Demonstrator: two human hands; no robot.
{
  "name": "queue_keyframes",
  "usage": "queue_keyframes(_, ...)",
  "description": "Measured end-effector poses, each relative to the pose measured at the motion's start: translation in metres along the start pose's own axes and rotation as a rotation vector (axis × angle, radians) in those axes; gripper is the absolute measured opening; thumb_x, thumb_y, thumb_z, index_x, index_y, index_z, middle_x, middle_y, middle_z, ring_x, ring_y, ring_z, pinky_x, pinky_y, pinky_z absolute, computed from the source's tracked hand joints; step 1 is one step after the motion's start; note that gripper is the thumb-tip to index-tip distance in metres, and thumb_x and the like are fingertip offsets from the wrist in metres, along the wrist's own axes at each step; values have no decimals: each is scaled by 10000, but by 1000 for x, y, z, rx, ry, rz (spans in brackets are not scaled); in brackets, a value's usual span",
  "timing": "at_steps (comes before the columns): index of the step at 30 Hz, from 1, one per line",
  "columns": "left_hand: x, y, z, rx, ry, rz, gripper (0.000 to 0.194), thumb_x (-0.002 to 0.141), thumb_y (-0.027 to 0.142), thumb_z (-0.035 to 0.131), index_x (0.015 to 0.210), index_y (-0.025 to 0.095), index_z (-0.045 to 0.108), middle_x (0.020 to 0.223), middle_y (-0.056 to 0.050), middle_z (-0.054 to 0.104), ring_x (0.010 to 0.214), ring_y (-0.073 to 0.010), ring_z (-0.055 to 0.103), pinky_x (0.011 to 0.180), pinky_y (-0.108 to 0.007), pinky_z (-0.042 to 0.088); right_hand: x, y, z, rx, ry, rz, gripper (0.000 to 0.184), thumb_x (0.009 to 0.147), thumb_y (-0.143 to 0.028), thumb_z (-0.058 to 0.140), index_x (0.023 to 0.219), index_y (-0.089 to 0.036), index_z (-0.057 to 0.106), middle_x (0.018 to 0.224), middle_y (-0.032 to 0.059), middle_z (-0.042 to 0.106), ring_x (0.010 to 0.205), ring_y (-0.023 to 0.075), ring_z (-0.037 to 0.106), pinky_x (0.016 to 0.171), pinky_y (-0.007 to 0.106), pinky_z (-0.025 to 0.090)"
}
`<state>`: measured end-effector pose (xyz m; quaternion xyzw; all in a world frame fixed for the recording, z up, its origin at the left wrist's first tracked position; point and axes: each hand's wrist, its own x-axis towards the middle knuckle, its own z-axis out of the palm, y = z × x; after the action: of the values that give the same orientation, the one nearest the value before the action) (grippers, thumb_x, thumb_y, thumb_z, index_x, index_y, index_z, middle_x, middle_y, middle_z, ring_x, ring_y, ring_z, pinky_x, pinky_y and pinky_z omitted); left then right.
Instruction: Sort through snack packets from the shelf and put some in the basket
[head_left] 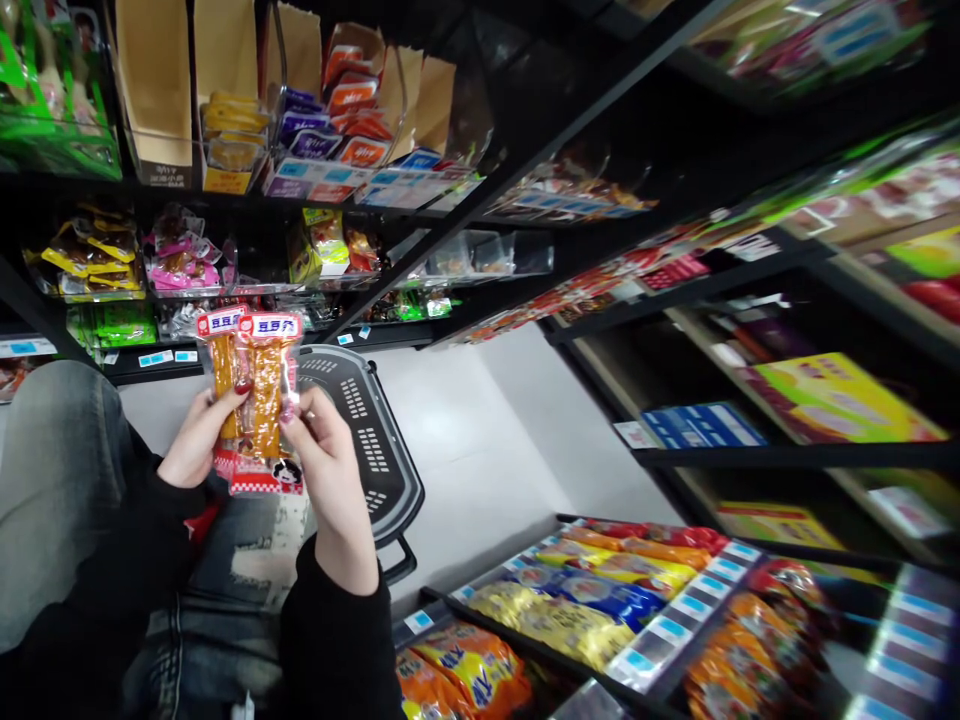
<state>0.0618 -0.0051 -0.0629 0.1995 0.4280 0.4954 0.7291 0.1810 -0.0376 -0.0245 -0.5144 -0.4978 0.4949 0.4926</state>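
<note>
Both my hands hold small clear snack packets with red and white ends and brown strips inside. My left hand point(196, 435) grips the left packet point(223, 372) with its thumb across the front. Pinched at its right edge by my right hand point(328, 450), the front packet point(268, 400) overlaps the left one. Whether more packets lie behind these two I cannot tell. Just beyond my right hand, a dark grey shopping basket point(401, 450) with slotted sides stands on the floor, partly hidden by my hands.
Ahead is a black shelf with clear bins of packets, such as yellow packets point(94, 250) and pink packets point(184, 255). Bagged snacks point(570, 590) fill a rack at lower right. More shelving with a yellow box point(847, 395) rises at right. The pale floor point(480, 430) lies between.
</note>
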Motion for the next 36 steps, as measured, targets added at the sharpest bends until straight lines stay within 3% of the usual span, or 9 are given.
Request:
queue_keyframes(6, 0, 8, -5, -29, 17, 34, 272, 626, 317, 747, 821, 142, 676, 703, -25, 732, 628, -181, 681, 599, -268, 545, 4, 7, -22, 506, 99, 84, 116, 761, -263, 608, 806, -242, 503, 661, -44, 458, 548, 97, 416, 516, 220, 356)
queue_keyframes(10, -1, 11, -6, -58, -34, 12, 348, 613, 332, 737, 891, 134, 667, 794, -55, 747, 703, -238, 703, 659, -333, 571, 6, 12, -28, 923, 39, 185, 168, 707, -211, 644, 813, -212, 514, 596, -66, 386, 479, 55, 351, 476, 165, 355)
queue_keyframes(14, -3, 11, -6, -45, -86, 9, 371, 598, 345, 735, 886, 126, 655, 781, -70, 742, 691, -254, 703, 657, -347, 574, 7, 13, -30, 1180, -82, 313, 237, 743, -339, 637, 836, -145, 537, 588, -79, 324, 441, 23, 250, 432, 122, 317)
queue_keyframes(17, -4, 11, -7, -58, -102, -6, 406, 583, 365, 735, 913, 145, 647, 788, -70, 741, 694, -265, 701, 612, -350, 574, 9, 13, -33, 1181, -161, 376, 420, 795, -559, 526, 850, -143, 540, 601, -70, 332, 428, 26, 199, 402, 138, 281)
queue_keyframes(20, -6, 12, -7, -91, -123, -49, 434, 558, 398, 731, 908, 156, 645, 794, -78, 736, 725, -290, 698, 620, -381, 573, 10, 13, -34, 1101, -226, 382, 553, 748, -703, 460, 861, -168, 542, 654, -54, 380, 426, 27, 157, 386, 166, 227)
queue_keyframes(25, -7, 13, -9, -140, -160, -46, 444, 557, 411, 705, 933, 186, 633, 866, -76, 727, 952, -335, 652, 783, -441, 544, 8, 20, -33, 942, -330, 306, 560, 711, -707, 490, 862, -177, 588, 656, -55, 391, 402, 28, 169, 392, 206, 166)
queue_keyframes(30, -7, 12, -9, -179, -168, -9, 432, 550, 409, 719, 915, 190, 642, 885, -79, 728, 1016, -340, 628, 828, -431, 534, 9, 31, -35, 842, -474, 149, 604, 670, -737, 491, 831, -172, 631, 639, -51, 371, 361, 22, 212, 387, 226, 180)
queue_keyframes(33, -8, 14, -6, -232, -192, 30, 461, 531, 417, 748, 922, 195, 648, 902, -76, 731, 1033, -343, 621, 847, -429, 532, 10, 34, -37, 768, -450, 97, 609, 639, -741, 516, 813, -171, 642, 652, -39, 387, 369, 27, 232, 394, 236, 199)
queue_keyframes(36, -8, 15, -5, -242, -209, 59, 483, 542, 426, 753, 954, 201, 642, 931, -72, 729, 1039, -336, 621, 862, -436, 530, 11, 35, -36, 641, -323, 91, 596, 667, -691, 537, 940, -173, 649, 674, -17, 448, 397, 42, 251, 417, 249, 216)
